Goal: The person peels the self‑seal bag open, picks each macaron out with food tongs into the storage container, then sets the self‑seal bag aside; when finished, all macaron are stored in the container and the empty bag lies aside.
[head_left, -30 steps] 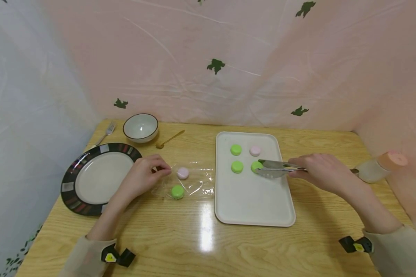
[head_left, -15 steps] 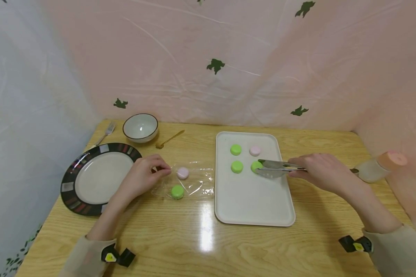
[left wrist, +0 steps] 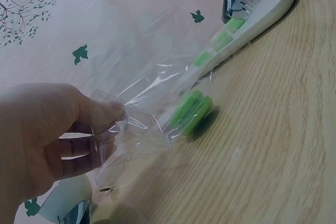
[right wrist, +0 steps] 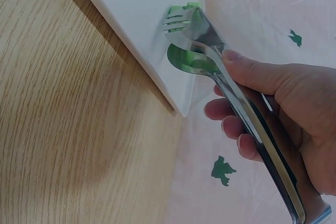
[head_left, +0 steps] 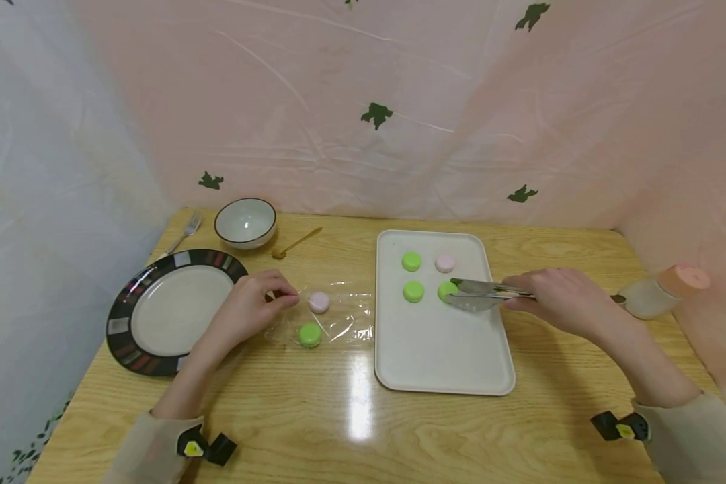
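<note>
My left hand (head_left: 251,306) pinches the edge of a clear plastic bag (left wrist: 142,124) between thumb and fingers. Inside the bag's outline lie a pink macaron (head_left: 318,302) and a green macaron (head_left: 310,335). My right hand (head_left: 559,299) grips metal serving tongs (right wrist: 236,93) with one forked and one spoon-shaped end. The tong ends stand around a green macaron (head_left: 446,291) on the white tray (head_left: 444,363). Two more green macarons (head_left: 413,291) and a pink macaron (head_left: 444,263) sit nearby on that tray.
A dark-rimmed plate (head_left: 181,312) lies to the left, partly behind my left forearm. Behind it are a bowl (head_left: 245,225), a fork (head_left: 187,232) and a small golden spoon (head_left: 296,243). A jar with an orange-pink lid (head_left: 683,279) stands at the right edge.
</note>
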{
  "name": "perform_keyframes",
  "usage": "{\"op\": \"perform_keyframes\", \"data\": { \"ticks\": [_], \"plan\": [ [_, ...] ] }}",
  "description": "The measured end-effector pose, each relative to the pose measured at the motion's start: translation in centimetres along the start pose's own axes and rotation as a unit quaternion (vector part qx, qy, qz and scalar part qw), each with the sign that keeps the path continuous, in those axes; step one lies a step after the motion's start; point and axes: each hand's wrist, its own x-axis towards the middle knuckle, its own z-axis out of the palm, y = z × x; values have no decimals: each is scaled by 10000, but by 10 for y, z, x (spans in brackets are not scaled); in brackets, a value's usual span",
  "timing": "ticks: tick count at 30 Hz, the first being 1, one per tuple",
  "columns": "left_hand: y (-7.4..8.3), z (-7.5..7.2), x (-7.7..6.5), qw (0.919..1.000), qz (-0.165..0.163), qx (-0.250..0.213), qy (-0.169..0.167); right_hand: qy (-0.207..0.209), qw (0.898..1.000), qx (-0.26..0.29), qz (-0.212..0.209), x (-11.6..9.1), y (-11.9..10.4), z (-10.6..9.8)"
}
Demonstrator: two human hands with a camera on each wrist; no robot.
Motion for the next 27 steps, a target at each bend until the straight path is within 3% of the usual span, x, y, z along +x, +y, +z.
{"op": "perform_keyframes", "data": {
  "ticks": [13, 19, 24, 27],
  "plan": [
    [0, 0, 0, 10000, 56, -12, 51, 21, 10000, 90, -31, -2, 2, -2],
    [2, 0, 1, 10000, 61, -4, 52, 336, 9994, 64, -87, -5, 2, -2],
    [3, -2, 0, 9999, 51, -4, 100, 926, 9940, -66, -578, 5, -20, -1],
    [4, -2, 0, 9999, 60, -34, 123, 1029, 9911, -40, -846, 16, -41, -2]
  ]
}}
